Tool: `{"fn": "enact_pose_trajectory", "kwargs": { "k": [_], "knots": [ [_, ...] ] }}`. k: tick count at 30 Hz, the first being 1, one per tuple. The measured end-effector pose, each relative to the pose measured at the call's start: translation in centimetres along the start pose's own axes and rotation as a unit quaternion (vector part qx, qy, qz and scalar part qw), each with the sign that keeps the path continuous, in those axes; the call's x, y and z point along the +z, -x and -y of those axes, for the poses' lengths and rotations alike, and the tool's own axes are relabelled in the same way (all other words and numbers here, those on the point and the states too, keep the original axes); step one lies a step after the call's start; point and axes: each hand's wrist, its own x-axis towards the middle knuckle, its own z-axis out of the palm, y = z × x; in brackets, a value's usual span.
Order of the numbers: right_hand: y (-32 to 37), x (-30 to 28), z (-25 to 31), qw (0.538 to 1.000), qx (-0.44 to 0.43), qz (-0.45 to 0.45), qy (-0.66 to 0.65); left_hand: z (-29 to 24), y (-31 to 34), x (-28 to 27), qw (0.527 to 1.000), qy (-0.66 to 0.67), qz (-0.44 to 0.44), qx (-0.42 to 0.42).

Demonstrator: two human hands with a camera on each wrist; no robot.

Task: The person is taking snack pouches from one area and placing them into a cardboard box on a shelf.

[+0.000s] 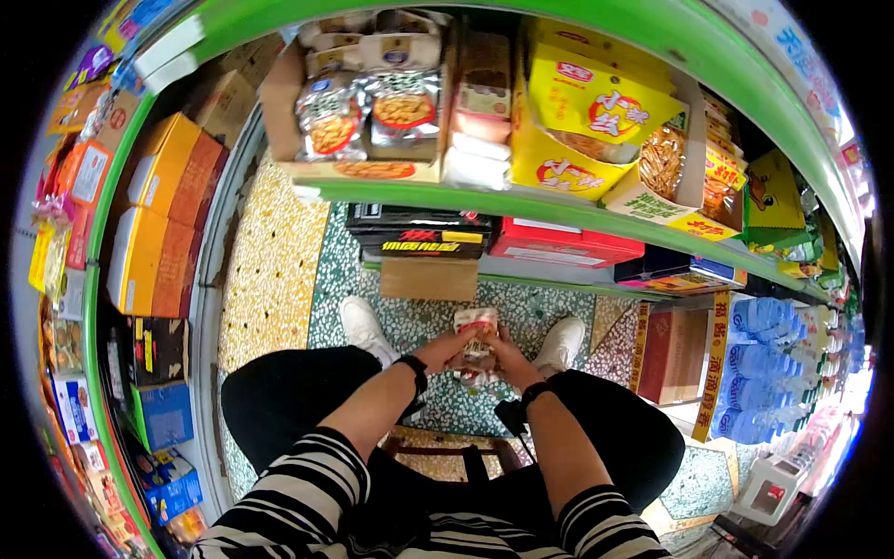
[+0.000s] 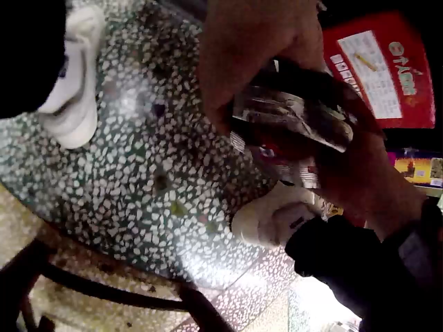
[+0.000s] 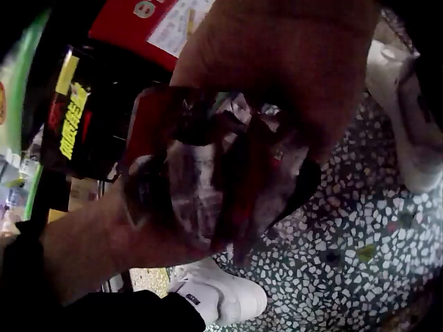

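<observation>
Low between the knees, both hands hold a small bunch of shiny snack packets, red and white with clear parts. The left hand grips their left side and the right hand their right side. Seen from the left wrist, the packets look dark and crinkled, with the left hand above and the right hand at the other side. From the right wrist, clear wrapping and red print show on the packets; palms and fingers are partly in shadow.
A green-edged shelf ahead carries boxes of peanut packets and yellow snack boxes. Below stand a black box and a red box. Orange cartons are at left, bottled water at right. White shoes flank the hands.
</observation>
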Motion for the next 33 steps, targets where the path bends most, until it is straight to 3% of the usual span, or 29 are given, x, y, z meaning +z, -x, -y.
{"fn": "enact_pose_trajectory", "kwargs": {
  "k": [3,5,6,8,11,12,14,18,21,22,23,25,28,31,33],
  "knots": [
    [-5.8,-2.6,-4.8,0.993,-0.072,0.022,0.089,3.7,-3.5,-0.9,0.998,0.055,0.005,0.014],
    [-4.3,-1.3,-3.9,0.997,-0.017,0.016,0.068,5.0,-4.0,-2.2,0.997,0.050,0.047,0.033],
    [-4.9,-1.4,-4.3,0.995,-0.014,0.017,0.092,5.1,-3.8,-2.0,0.994,0.067,0.032,0.079],
    [-7.8,-1.7,-6.9,0.993,-0.035,0.005,0.114,5.0,-4.2,-1.7,0.989,0.133,-0.010,0.063],
    [-5.9,-0.2,-4.3,0.988,0.002,0.004,0.154,6.4,-5.9,-2.6,0.985,0.162,-0.017,0.056],
    [-3.2,0.7,-1.5,0.992,-0.011,0.042,0.121,7.0,-6.5,-3.0,0.984,0.166,-0.007,0.061],
    [-3.6,0.6,-1.9,0.993,-0.004,0.035,0.109,7.0,-6.5,-2.8,0.980,0.184,0.004,0.072],
    [-7.3,-1.6,-5.7,0.991,-0.024,0.010,0.133,6.3,-5.8,-2.6,0.978,0.178,0.070,0.081],
    [-7.6,-1.8,-7.1,0.992,-0.030,-0.003,0.119,4.1,-2.8,-2.0,0.983,0.166,0.083,0.003],
    [-3.3,-0.5,-3.3,0.992,-0.028,0.032,0.121,3.9,-2.5,-2.0,0.985,0.156,0.065,-0.012],
    [-2.9,-0.4,-2.9,0.990,-0.029,0.037,0.136,3.7,-2.3,-1.9,0.988,0.148,0.048,-0.027],
    [-2.0,-0.7,-2.9,0.985,-0.031,0.046,0.165,4.9,-3.2,-1.8,0.974,0.202,0.107,0.011],
    [0.5,-1.2,-1.5,0.978,-0.084,0.067,0.181,3.2,-1.8,-0.8,0.983,0.156,0.099,-0.005],
    [3.8,-1.3,1.1,0.976,-0.067,0.085,0.191,0.7,0.1,0.6,0.991,0.108,0.074,-0.013],
    [1.4,-2.6,-1.0,0.968,-0.075,0.164,0.173,-0.4,2.1,1.8,0.991,0.091,0.093,0.017]
  ]
}}
